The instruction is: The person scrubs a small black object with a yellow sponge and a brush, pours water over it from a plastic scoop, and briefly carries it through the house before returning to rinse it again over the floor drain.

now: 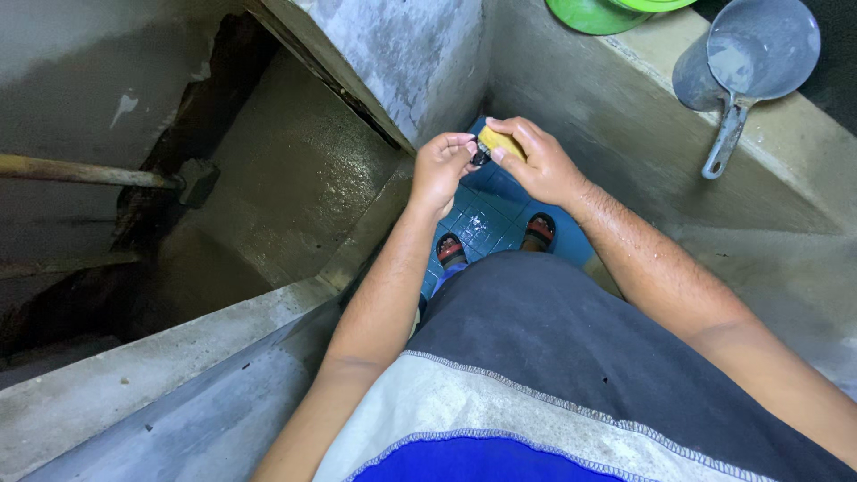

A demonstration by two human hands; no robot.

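Grey concrete walls (393, 54) are closing in on three sides, leaving the person standing in a narrow slot floored with blue tiles (486, 223), where only a small patch is showing between the sandalled feet (540, 230) and the wall corner. To the left a sloping wet concrete trough (295, 178) is dropping away below a raised ledge (134, 384), and a long wooden handle (85, 171) is reaching in from the left edge over that hollow. On the right a broad concrete rim (786, 134) is carrying a grey metal dipper (745, 62) with its handle pointing down toward the person, and a green basin (594, 13) is sitting at the top edge, partly cut off. Both forearms are extending forward over the dark shirt, meeting above the tiles, well clear of either wall. The right hand (540, 161) is wrapping its fingers around a small yellow brush (497, 143), while the left hand (442, 165) is pinching with curled fingertips at the brush's dark end.
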